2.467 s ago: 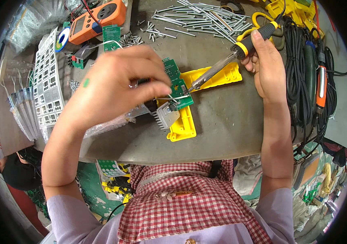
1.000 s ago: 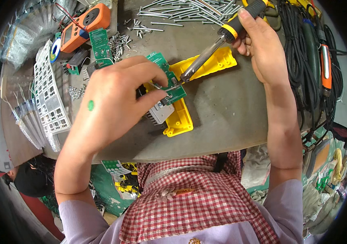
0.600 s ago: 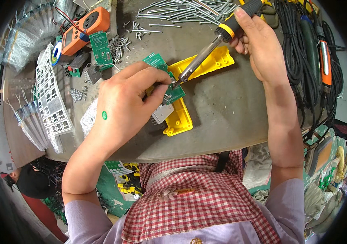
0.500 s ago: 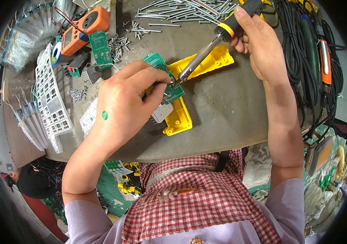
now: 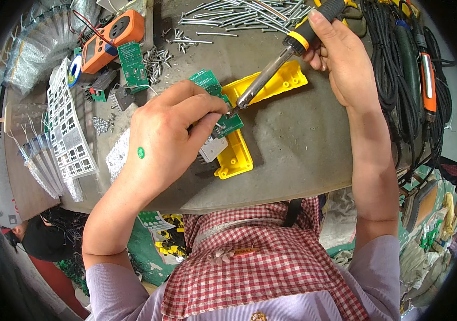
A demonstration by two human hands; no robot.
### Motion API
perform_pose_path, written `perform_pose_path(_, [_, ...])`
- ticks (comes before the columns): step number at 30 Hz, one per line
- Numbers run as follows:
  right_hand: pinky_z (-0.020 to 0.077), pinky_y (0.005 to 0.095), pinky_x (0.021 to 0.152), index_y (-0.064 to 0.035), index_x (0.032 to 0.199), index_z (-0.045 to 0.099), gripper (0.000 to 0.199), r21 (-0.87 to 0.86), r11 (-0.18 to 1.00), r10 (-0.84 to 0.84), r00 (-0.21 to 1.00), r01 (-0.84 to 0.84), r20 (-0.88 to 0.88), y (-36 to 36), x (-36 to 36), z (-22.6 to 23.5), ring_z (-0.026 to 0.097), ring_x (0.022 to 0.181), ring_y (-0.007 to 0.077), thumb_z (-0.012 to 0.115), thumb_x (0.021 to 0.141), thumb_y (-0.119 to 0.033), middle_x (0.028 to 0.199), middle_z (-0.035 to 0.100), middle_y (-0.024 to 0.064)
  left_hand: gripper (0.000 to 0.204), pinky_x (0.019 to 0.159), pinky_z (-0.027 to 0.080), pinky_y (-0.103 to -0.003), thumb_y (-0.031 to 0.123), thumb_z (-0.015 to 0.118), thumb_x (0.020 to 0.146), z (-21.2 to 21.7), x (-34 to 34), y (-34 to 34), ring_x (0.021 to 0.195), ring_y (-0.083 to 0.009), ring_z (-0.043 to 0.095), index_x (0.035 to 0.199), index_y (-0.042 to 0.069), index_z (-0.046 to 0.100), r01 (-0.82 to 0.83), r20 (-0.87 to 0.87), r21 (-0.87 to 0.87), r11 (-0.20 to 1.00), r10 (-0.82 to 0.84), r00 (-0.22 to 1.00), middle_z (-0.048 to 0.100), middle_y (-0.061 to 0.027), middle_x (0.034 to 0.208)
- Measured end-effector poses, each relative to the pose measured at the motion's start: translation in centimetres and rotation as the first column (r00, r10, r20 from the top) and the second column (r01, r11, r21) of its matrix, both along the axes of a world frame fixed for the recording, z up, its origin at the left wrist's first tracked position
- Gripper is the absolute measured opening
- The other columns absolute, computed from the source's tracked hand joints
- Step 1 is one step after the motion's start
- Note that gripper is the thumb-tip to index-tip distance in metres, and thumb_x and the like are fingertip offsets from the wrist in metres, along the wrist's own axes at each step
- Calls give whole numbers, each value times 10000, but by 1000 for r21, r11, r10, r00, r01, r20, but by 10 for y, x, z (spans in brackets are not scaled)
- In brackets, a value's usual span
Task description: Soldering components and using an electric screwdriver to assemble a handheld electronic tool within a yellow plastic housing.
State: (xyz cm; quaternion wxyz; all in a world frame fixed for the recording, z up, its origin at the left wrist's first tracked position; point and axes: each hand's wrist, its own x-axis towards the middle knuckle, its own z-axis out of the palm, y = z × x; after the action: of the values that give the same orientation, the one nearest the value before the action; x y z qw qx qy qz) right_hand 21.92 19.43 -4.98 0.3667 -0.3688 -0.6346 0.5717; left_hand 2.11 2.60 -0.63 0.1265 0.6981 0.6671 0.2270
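Observation:
My right hand (image 5: 340, 59) is wrapped round the black and yellow handle of a soldering iron (image 5: 271, 71). The iron slants down to the left, and its tip meets the green circuit board (image 5: 230, 124) beside my left fingertips. My left hand (image 5: 170, 127) is closed in a pinch over that board; what its fingers hold is hidden. A grey metal plate (image 5: 215, 149) shows below the board. Under and around it lie yellow plastic casing parts, one long piece (image 5: 279, 80) toward the right and one (image 5: 237, 158) nearer me.
At the far left sit an orange meter (image 5: 112, 40), another green circuit board (image 5: 132, 64), a solder spool (image 5: 74, 69) and a sticker sheet (image 5: 69, 125). Long screws (image 5: 244, 15) lie at the back, short ones (image 5: 156, 63) nearby. Bundled black cables (image 5: 394, 69) line the right edge.
My left hand has shifted very slightly at the board. The soldering iron's tip has barely moved, and my right hand keeps its grip on the handle.

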Motion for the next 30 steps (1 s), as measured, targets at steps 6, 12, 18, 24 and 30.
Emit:
perform_pose_path(6, [344,160,512,-63,876,570,354,-25,1000,1,1000,-1,-19,0,-2,1,447,560,24,524,945,-407,678,561,6,126,640,492,-295,2,646,760,2,1,-1,725,-208,628,869,51,684,24,-18,7,1000,-24,1000,623,-60,840])
perform_pose_path(12, [348,163,511,-63,888,568,348,-50,999,-3,1000,3,-9,0,-3,2,449,561,28,522,946,-403,678,560,5,125,636,494,-302,4,652,759,1,1,-1,718,-214,629,871,51,682,25,-31,11,1000,-25,999,623,-61,836])
perform_pose_path(18, [354,166,512,-65,877,564,346,-53,998,-28,999,27,-15,-4,-5,5,455,564,29,521,948,-401,674,560,6,116,628,497,-312,10,654,762,-1,0,-3,711,-227,628,865,54,682,52,-58,44,998,-50,997,622,-61,835])
perform_pose_path(24, [355,173,516,-65,867,560,344,-37,999,10,1000,-10,-10,-2,-1,5,462,560,40,516,951,-396,660,550,3,118,621,496,-313,13,653,762,-1,2,-2,711,-229,630,866,61,684,42,-67,39,998,-39,997,624,-59,835])
perform_pose_path(30, [357,182,507,-42,839,586,363,12,1000,-23,1000,23,-18,11,0,16,477,553,46,524,948,-383,653,578,18,121,621,501,-328,27,659,759,-2,-2,2,708,-239,625,865,79,684,45,-42,76,996,-42,998,617,-60,833])
